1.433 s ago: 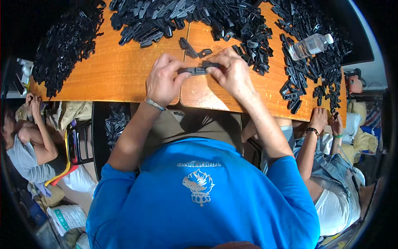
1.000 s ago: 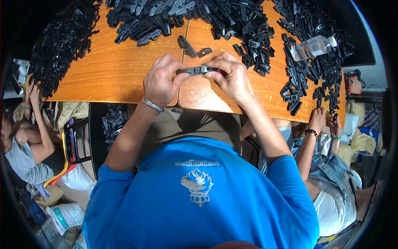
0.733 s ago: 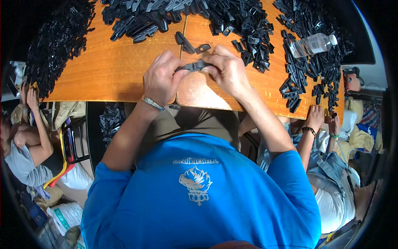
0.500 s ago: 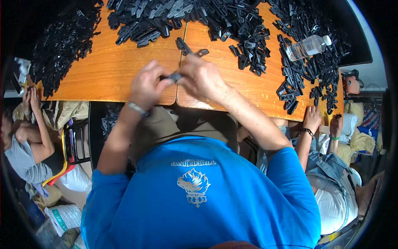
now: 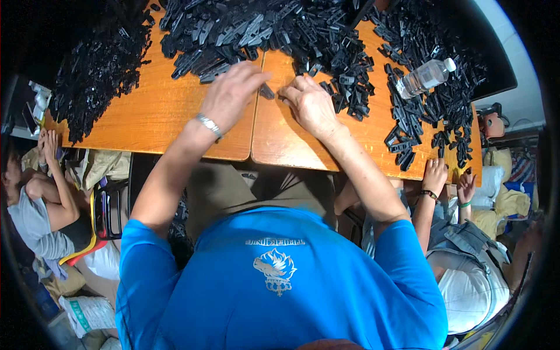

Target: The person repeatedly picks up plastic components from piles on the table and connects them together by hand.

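Both my hands are over the wooden table (image 5: 175, 125), just short of a big heap of black plastic parts (image 5: 245, 29). My left hand (image 5: 233, 93), with a metal watch at the wrist, is stretched forward with its fingers extended, and nothing shows in it. One small black plastic part (image 5: 266, 91) lies on the table between the two hands. To its right, my right hand (image 5: 309, 104) is low over the tabletop, fingers bent and drawn together. A dark edge shows at its fingertips, but what they hold is hidden.
A mound of finer black pieces (image 5: 99, 81) covers the left side. On the right, a clear plastic bottle (image 5: 426, 79) lies on more black parts. A co-worker's hands (image 5: 436, 175) rest at the right table edge; another person's hands (image 5: 49, 146) are at the left edge.
My hands were together, working on a small dark part. They have since come apart and moved forward, the left toward the heap, the right to the right of the table seam.
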### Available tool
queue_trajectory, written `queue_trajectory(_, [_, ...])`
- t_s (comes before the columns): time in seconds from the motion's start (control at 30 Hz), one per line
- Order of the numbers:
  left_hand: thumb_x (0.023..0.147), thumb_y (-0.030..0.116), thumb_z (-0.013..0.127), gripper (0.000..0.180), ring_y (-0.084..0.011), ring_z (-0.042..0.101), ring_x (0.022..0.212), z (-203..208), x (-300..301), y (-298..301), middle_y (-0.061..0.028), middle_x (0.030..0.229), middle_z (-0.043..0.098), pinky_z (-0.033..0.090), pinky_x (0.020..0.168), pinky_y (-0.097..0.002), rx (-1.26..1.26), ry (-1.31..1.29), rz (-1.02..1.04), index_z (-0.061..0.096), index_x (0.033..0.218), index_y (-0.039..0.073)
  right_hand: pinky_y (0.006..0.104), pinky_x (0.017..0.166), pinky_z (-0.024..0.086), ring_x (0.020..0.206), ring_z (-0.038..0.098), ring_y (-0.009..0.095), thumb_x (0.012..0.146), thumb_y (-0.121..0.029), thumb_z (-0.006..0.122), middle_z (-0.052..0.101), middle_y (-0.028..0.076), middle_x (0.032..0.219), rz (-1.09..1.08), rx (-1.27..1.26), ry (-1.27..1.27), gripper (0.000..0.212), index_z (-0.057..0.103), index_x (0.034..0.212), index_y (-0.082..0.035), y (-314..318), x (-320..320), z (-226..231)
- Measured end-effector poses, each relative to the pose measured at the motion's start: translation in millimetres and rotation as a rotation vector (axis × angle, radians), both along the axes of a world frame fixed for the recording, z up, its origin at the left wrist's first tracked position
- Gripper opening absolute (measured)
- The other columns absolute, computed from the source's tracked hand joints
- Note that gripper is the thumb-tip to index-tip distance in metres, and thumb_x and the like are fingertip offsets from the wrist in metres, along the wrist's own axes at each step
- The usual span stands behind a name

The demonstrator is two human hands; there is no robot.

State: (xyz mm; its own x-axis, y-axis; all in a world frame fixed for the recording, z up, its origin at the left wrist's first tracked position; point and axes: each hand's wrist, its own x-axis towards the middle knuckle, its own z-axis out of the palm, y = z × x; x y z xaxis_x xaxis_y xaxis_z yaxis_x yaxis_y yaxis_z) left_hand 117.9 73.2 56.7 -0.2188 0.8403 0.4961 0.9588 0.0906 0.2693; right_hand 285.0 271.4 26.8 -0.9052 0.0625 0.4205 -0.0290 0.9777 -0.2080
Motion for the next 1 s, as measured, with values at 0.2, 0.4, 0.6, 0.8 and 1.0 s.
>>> queue_trajectory(0.2, [0.091,0.006,0.076,0.042,-0.0361,0.065,0.114,-18,-5,26,-0.0124,0.115,0.067,0.053,0.100,-0.0476,-0.181,-0.044,-0.054,0.067,0.132,0.010,0.0533,0.076,0.058,0.091,0.072,0.044,0.094,-0.005,0.063,0.065,0.024,0.104,-0.077,-0.103,-0.150,0.022,0.070,0.115,-0.006,-11,23,20])
queue_trajectory(0.4, [0.095,0.006,0.073,0.029,-0.0381,0.064,0.112,-29,29,20,-0.0126,0.113,0.065,0.052,0.096,-0.0488,-0.053,-0.287,-0.100,0.068,0.124,0.008,0.0490,0.069,0.059,0.084,0.074,0.041,0.097,-0.013,0.074,0.070,0.018,0.097,-0.122,-0.068,-0.190,0.016,0.071,0.110,-0.005,-4,30,18])
queue_trajectory(0.6, [0.092,0.011,0.078,0.027,-0.0339,0.063,0.117,-23,29,16,-0.0093,0.118,0.068,0.052,0.095,-0.0462,-0.067,-0.122,0.037,0.074,0.119,0.010,0.0471,0.074,0.062,0.084,0.077,0.038,0.091,-0.007,0.067,0.073,0.018,0.095,-0.144,0.061,-0.227,0.009,0.069,0.098,-0.003,-10,24,33])
queue_trajectory(0.8, [0.085,0.013,0.086,0.032,-0.0333,0.065,0.108,-31,21,2,-0.0099,0.111,0.070,0.052,0.092,-0.0453,0.043,-0.212,0.090,0.076,0.115,0.006,0.0474,0.077,0.059,0.089,0.075,0.038,0.089,-0.015,0.083,0.074,0.016,0.099,-0.131,-0.272,0.039,0.019,0.074,0.104,-0.005,-18,17,29])
queue_trajectory(1.0, [0.085,0.013,0.086,0.024,-0.0334,0.063,0.101,-37,18,1,-0.0104,0.100,0.067,0.052,0.089,-0.0445,0.051,-0.277,0.090,0.077,0.104,0.003,0.0456,0.080,0.058,0.092,0.073,0.036,0.085,-0.014,0.088,0.068,0.012,0.099,-0.175,-0.362,-0.018,0.026,0.081,0.109,-0.008,-18,10,15])
